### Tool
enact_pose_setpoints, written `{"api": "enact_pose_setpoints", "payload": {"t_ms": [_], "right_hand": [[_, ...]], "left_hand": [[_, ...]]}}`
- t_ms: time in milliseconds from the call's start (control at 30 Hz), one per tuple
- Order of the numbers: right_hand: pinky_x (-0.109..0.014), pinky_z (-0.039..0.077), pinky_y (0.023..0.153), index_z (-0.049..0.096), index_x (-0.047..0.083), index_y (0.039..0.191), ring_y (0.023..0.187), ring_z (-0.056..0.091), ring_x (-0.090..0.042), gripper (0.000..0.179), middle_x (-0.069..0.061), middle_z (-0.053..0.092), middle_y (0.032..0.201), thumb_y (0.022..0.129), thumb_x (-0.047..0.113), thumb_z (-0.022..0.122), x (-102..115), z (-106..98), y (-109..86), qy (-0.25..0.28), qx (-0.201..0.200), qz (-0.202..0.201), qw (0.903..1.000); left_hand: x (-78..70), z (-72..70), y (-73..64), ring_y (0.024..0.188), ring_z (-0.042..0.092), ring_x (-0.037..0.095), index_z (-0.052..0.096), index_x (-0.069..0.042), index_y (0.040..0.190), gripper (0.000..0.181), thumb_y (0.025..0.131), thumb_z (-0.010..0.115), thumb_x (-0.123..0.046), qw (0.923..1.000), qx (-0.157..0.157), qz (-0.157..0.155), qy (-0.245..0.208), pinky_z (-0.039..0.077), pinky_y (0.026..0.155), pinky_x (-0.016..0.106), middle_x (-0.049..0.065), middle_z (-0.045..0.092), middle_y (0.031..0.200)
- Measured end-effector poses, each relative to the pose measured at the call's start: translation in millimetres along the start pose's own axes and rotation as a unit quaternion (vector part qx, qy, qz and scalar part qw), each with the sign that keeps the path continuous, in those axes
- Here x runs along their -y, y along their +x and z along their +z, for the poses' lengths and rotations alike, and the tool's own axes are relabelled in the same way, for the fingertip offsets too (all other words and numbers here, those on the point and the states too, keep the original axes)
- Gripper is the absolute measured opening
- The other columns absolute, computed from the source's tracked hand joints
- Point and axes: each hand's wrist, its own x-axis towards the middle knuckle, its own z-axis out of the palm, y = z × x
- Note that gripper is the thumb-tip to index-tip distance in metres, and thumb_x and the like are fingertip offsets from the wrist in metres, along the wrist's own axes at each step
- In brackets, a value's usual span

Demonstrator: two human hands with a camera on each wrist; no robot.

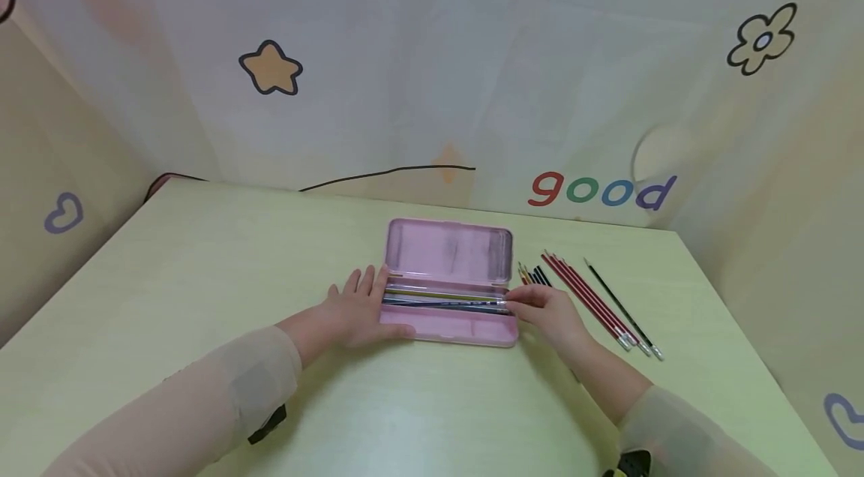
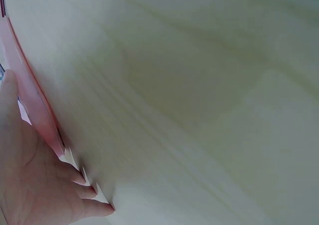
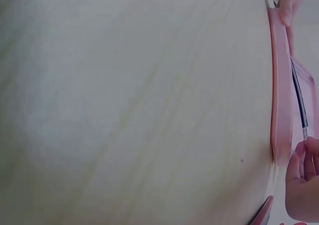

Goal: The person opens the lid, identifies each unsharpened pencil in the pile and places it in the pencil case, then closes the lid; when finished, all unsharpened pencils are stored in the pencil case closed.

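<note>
A pink pencil case [image 1: 432, 324] lies with its lid raised at the far side, and several pencils lie across its tray. My left hand [image 1: 356, 316] rests against the case's left end, fingers spread and straight, thumb along the near rim. In the left wrist view, the left palm [image 2: 35, 187] is beside the pink wall. At the right end, my right hand [image 1: 550, 310] pinches the silvery end of a dark pencil [image 1: 439, 304]. That same dark pencil [image 3: 299, 98] slants over the tray in the right wrist view, its end between thumb and fingers.
Several red pencils [image 1: 587, 297] lie in a row right of the case. A dark pencil [image 1: 621, 304] lies further right. More pencils [image 1: 535, 276] show partly behind the right hand. A printed curtain [image 1: 432, 72] hangs behind the pale table [image 1: 202, 274].
</note>
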Motion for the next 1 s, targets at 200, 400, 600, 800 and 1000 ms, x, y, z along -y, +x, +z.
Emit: {"api": "enact_pose_setpoints", "payload": {"t_ms": [200,400,600,800,1000], "right_hand": [[-0.027,0.051,0.075,0.067,-0.002,0.1,0.086,0.061,-0.016,0.017,-0.012,0.067,0.1,0.085,0.006,0.068,-3,2,2.7,-0.002,-0.002,0.007,1.0],[-0.026,0.051,0.074,0.067,-0.003,0.099,0.086,0.062,-0.015,0.015,-0.013,0.067,0.101,0.085,0.002,0.066,-3,4,4.0,-0.004,0.003,0.005,1.0],[-0.026,0.051,0.075,0.066,-0.004,0.1,0.089,0.062,-0.016,0.015,-0.014,0.066,0.104,0.086,0.001,0.064,0,2,0.4,-0.007,0.008,0.002,0.9999],[-0.029,0.048,0.082,0.066,0.001,0.106,0.097,0.058,-0.02,0.019,-0.011,0.066,0.107,0.089,0.01,0.063,1,-8,-4.5,-0.013,0.003,0.007,0.9999],[-0.027,0.048,0.082,0.064,0.004,0.115,0.103,0.057,-0.019,0.03,-0.01,0.064,0.115,0.091,0.021,0.063,-5,-25,-13.0,-0.021,0.005,0.011,0.9997]], "left_hand": [[1.7,-0.1,-0.4,0.138,0.005,0.042,-0.003,-0.004,0.149,0.112,0.078,0.038,-0.079,1.0,0.002,-0.001,-0.003,0.014,0.103,0.064,0.021,0.005,0.153],[2.8,-0.8,-2.2,0.138,0.006,0.042,-0.002,-0.004,0.149,0.111,0.078,0.04,-0.079,1.0,0.003,-0.003,-0.008,0.015,0.103,0.064,0.021,0.006,0.153],[3.2,-0.6,-0.7,0.138,0.006,0.042,-0.001,-0.004,0.149,0.111,0.078,0.039,-0.079,1.0,-0.003,0.0,-0.004,0.015,0.103,0.064,0.021,0.007,0.153],[1.0,-1.3,-0.3,0.138,0.006,0.042,-0.001,-0.004,0.149,0.11,0.078,0.04,-0.078,1.0,-0.002,0.0,-0.004,0.015,0.104,0.063,0.021,0.006,0.153],[-0.4,-1.6,-1.6,0.139,0.006,0.041,-0.002,-0.005,0.149,0.11,0.079,0.04,-0.077,1.0,0.003,-0.003,-0.001,0.015,0.104,0.062,0.021,0.005,0.154]]}}
